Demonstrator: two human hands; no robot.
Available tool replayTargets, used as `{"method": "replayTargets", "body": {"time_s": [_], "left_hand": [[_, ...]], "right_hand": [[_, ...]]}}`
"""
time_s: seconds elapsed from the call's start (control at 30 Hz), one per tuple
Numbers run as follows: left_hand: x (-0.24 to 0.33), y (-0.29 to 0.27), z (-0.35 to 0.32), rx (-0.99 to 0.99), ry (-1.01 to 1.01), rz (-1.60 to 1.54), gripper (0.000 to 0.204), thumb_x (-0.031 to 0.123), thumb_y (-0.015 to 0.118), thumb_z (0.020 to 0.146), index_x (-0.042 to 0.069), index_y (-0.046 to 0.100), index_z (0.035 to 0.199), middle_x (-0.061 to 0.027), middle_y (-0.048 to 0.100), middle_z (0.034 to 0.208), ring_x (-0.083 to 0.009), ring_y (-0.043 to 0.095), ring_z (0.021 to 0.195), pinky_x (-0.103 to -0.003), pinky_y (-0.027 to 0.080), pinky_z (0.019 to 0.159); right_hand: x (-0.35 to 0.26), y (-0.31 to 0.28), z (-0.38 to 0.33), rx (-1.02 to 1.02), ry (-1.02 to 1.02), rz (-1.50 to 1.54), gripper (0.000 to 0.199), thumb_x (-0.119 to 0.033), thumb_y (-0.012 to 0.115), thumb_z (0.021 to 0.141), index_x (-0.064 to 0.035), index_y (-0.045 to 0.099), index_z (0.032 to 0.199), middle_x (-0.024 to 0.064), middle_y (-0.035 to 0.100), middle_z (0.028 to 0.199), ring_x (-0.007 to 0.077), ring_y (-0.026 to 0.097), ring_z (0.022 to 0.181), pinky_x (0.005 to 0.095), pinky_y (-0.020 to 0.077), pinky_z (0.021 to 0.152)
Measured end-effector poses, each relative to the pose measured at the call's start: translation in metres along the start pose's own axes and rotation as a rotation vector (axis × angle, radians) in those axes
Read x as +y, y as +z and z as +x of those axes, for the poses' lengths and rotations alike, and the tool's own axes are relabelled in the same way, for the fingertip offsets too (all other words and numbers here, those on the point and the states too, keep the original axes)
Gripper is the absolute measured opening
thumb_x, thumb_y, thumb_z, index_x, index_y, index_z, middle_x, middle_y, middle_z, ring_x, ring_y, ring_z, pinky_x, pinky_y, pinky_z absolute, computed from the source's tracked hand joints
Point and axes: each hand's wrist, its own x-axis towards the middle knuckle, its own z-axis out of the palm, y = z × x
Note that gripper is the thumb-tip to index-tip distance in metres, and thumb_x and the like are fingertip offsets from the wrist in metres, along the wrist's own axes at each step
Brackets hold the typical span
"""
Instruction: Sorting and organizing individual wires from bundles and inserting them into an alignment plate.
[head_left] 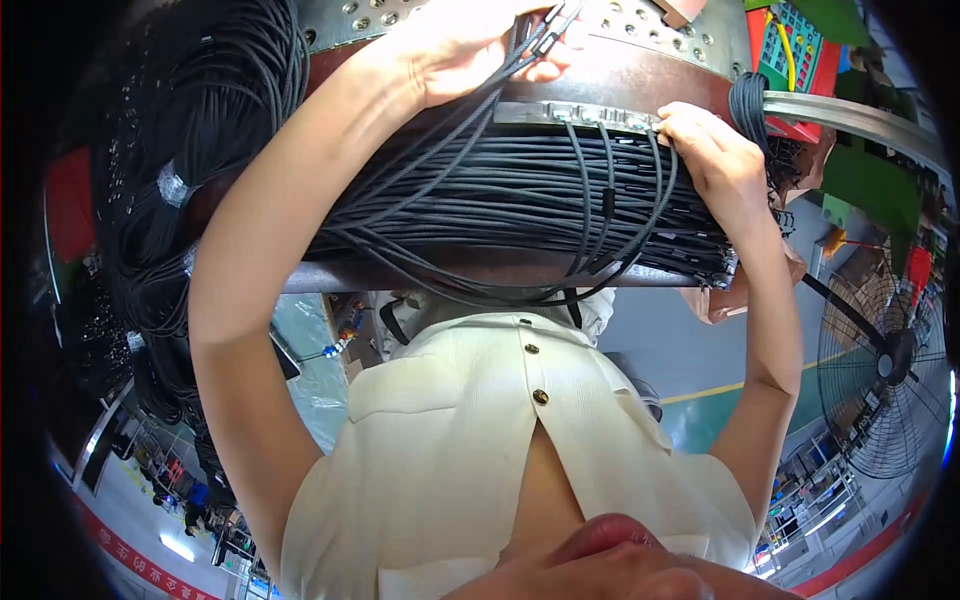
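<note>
Cables point(520, 195) are lying in a thick black bundle across the brown bench edge point(640, 75), and I'm taking that bench edge as my landmark for everything. Left hand point(470, 45) is sitting right on top of the bench edge, fingers curled together around a few thin black leads with plugs point(545, 30); the leads are running from that grip down over the edge into the bundle. Right hand point(712, 155) is working just below the bench edge at its right end, fingers bent and pressing onto the ends of the looped strands; I cannot tell whether they are actually pinching one. A metal connector strip point(575, 112) is sitting along the lower lip of the bench edge, between both hands.

Risks, as I'm judging them: the loops hanging below the bench edge are crossing each other, so pulling the held leads is likely dragging neighbours along and tangling them. Plugs are slipping free if the left grip is loosening. A strand is possibly getting pinched against the strip. More black coils point(215, 110) are hanging left of the bench edge, easy to snag.
</note>
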Motion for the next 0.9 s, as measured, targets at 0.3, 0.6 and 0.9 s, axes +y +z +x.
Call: {"method": "replayTargets", "body": {"time_s": [0.3,0.6,0.9], "left_hand": [[-0.007,-0.004,0.002,0.181,0.034,-0.014,0.032,0.013,0.057,0.091,0.005,0.052,0.122,-0.0050,0.065,0.092,-0.0115,0.061,0.071,-0.028,0.055,0.057],[-0.022,-0.007,0.026,0.028,-0.039,0.036,0.022,0.019,0.057,0.093,0.002,0.058,0.106,-0.0041,0.060,0.082,-0.0120,0.060,0.069,-0.026,0.054,0.053],[-0.003,0.033,-0.046,0.139,-0.259,-0.024,0.037,0.027,0.036,0.101,-0.004,0.054,0.110,-0.0061,0.062,0.087,-0.0103,0.056,0.072,-0.025,0.052,0.072]], "right_hand": [[0.013,-0.021,0.039,-0.284,0.086,0.302,0.022,-0.008,0.064,0.081,-0.0025,0.060,0.102,0.0113,0.064,0.100,0.0284,0.063,0.088,0.0328,0.0500,0.080],[0.269,0.100,0.147,0.774,0.487,0.164,0.036,-0.028,0.060,0.086,-0.0014,0.061,0.110,0.0206,0.062,0.107,0.0360,0.062,0.084,0.0387,0.0491,0.080],[0.021,0.019,0.150,0.215,0.237,0.395,0.023,-0.024,0.057,0.088,-0.0033,0.067,0.088,0.0068,0.064,0.071,0.0202,0.060,0.064,0.0314,0.0485,0.061]]}}
